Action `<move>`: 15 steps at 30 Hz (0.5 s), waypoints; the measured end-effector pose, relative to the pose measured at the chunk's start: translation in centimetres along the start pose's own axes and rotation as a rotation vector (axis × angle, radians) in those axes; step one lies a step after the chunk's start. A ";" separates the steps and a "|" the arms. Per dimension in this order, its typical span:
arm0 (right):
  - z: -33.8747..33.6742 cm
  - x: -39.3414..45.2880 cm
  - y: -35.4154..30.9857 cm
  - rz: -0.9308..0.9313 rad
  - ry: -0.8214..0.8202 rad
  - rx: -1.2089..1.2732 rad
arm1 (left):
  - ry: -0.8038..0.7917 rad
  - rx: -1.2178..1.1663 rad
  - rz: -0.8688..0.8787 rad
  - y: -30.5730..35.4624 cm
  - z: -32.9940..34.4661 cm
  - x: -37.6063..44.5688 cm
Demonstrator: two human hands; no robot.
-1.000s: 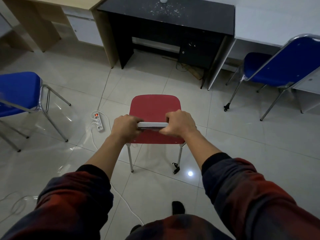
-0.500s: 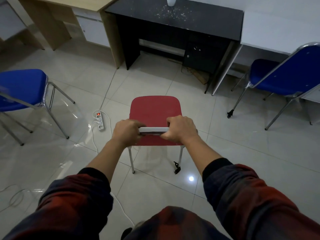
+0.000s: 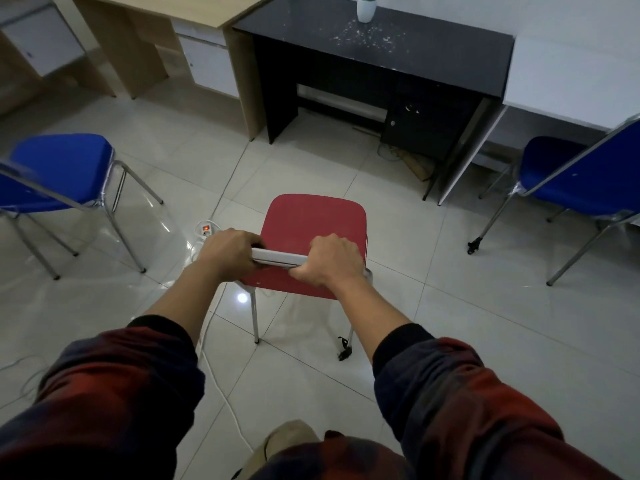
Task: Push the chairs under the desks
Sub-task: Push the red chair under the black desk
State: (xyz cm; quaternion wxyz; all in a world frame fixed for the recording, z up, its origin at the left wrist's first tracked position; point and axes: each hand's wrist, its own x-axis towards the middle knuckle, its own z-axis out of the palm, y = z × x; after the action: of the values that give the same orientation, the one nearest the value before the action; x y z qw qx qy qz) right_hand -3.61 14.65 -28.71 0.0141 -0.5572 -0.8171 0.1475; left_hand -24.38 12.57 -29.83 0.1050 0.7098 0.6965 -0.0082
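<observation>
A red chair (image 3: 313, 221) with metal legs stands on the tiled floor in front of me, facing a black desk (image 3: 374, 36) some way ahead. My left hand (image 3: 230, 252) and my right hand (image 3: 332, 259) both grip the white top edge of its backrest, side by side. A blue chair (image 3: 59, 168) stands at the left, away from the wooden desk (image 3: 166, 10). Another blue chair (image 3: 581, 174) sits at the right, partly under the white desk (image 3: 571, 74).
A white power strip (image 3: 205, 229) with a red light lies on the floor just left of the red chair, its cable running back past my feet. A small white pot (image 3: 366, 8) stands on the black desk. A drawer unit fills the black desk's right side.
The red chair has moved forward with both hands still on its backrest, and the black desk and side chairs now sit lower in the view. The power strip is now close beside my left hand.
</observation>
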 end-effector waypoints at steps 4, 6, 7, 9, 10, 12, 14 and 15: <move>-1.4 1.7 0.8 -0.017 0.024 0.018 | 0.059 0.051 -0.062 1.1 -0.9 1.5; -2.0 2.4 1.8 -0.027 0.009 0.017 | 0.073 0.057 -0.053 1.9 -0.9 2.2; -2.3 2.7 2.6 -0.032 0.003 0.011 | 0.087 0.048 -0.037 2.4 -0.7 2.5; -2.6 2.9 4.1 -0.032 -0.012 -0.014 | 0.133 0.002 0.000 3.3 0.1 2.7; -2.6 3.0 4.6 -0.026 -0.014 -0.023 | 0.168 -0.016 0.025 3.6 0.5 2.8; -2.5 3.0 4.8 -0.018 -0.017 -0.032 | 0.228 -0.030 0.066 3.5 0.9 2.8; -2.1 2.8 4.1 -0.012 -0.007 -0.035 | 0.247 -0.040 0.094 2.7 1.0 2.7; -1.9 2.9 3.6 -0.007 0.000 -0.035 | 0.244 -0.046 0.105 2.2 1.0 2.7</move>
State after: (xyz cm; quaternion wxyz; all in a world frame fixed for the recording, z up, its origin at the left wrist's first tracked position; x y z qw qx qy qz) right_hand -1.07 18.97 -28.28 0.0050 -0.5546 -0.8214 0.1330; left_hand -22.02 15.11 -30.90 0.0360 0.7386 0.6658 0.0995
